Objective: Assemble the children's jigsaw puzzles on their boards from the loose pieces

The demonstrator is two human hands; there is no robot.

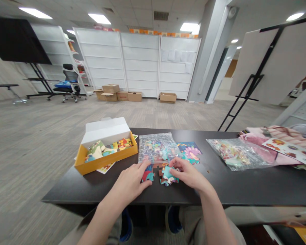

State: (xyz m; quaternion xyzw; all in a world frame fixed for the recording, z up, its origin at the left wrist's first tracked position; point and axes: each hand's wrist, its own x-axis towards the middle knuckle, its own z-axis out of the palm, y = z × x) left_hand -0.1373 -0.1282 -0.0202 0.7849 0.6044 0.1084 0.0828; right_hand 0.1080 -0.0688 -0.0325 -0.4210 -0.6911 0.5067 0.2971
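My left hand lies palm down on the table with thumb and fingers apart. Its fingertips rest beside a red and blue puzzle piece that they partly cover. A light teal puzzle piece is pinched between the thumb and fingers of my right hand, over a small heap of other puzzle pieces. Just beyond both hands is a clear plastic bag with colourful pieces showing through. Behind my right hand, a joined purple and teal puzzle section lies flat, partly hidden by the bag and hand.
An open yellow box of puzzle pieces stands at the left, with printed cards under it. Rightward on the black table lie another plastic bag, pink cloth and a sticker sheet. The table's front edge is near my knees.
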